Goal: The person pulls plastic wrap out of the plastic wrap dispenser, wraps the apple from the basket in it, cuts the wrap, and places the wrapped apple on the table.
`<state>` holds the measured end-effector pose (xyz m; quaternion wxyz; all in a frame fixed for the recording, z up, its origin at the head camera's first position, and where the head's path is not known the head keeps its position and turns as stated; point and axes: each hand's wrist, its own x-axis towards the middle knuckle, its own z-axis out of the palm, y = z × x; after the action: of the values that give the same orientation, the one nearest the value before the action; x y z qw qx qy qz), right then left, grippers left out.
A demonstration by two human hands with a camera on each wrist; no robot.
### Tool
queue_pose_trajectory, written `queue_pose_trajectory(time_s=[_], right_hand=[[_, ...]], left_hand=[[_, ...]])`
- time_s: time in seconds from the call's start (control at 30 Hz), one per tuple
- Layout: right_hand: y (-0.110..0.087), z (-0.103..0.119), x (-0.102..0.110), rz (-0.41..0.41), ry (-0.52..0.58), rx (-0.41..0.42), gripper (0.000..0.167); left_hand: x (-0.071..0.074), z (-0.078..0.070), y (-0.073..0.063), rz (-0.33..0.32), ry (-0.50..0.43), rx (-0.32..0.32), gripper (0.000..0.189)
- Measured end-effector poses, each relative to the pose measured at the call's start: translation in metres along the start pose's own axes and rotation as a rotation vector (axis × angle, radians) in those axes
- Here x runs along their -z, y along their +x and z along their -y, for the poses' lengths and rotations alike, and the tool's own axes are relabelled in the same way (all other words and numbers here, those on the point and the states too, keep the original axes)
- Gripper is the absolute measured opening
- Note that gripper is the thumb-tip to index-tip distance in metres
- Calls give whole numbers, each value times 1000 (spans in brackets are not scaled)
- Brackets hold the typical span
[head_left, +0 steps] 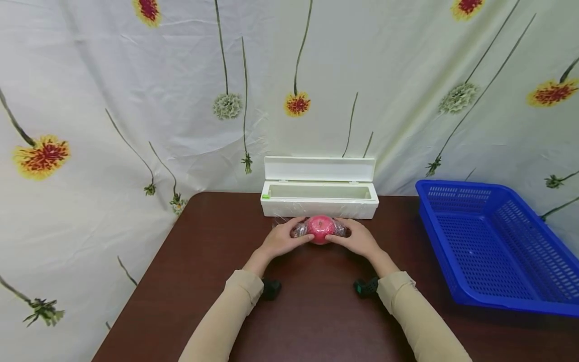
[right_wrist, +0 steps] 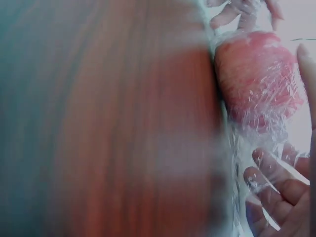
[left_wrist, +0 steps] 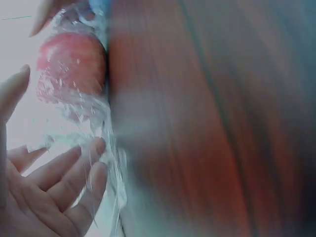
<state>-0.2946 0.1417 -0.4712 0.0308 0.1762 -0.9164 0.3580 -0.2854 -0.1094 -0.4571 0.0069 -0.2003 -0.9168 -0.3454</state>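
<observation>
A red apple [head_left: 320,229] wrapped in clear cling film sits on the table just in front of a white box, between both hands. My left hand [head_left: 281,238] is at its left side, thumb tip close to the apple, fingers spread along the crinkled film [left_wrist: 81,116]. On the other side, my right hand [head_left: 359,238] mirrors it, its thumb near the apple and its fingers touching the film beside it. Both wrist views show a wide gap between thumb and fingers. Loose film bunches out on both sides of the apple [right_wrist: 259,81].
The long white box [head_left: 319,207] stands at the table's back edge with its lid [head_left: 319,169] raised. A blue plastic basket [head_left: 439,241] stands at the right. Flowered cloth [head_left: 181,100] hangs behind the dark brown table [head_left: 316,322].
</observation>
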Motion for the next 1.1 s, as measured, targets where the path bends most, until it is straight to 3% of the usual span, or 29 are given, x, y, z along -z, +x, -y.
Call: queue_pose_trajectory(time_s=[0.23,0.6,0.87,1.1], right_hand=[[4,4,9,-29,-77,-2,64],[11,22,19,-11,-113,31,52],[22,35,25,38,-146,45,53],[30,46,25,50,-132,111,50]], left_hand=[[12,4,0,-13,-33,22,62],[26,15,-3,-71,13,4,57],[41,23,-7,-108,73,13,49],[57,25,-8,-162,99,7,40]])
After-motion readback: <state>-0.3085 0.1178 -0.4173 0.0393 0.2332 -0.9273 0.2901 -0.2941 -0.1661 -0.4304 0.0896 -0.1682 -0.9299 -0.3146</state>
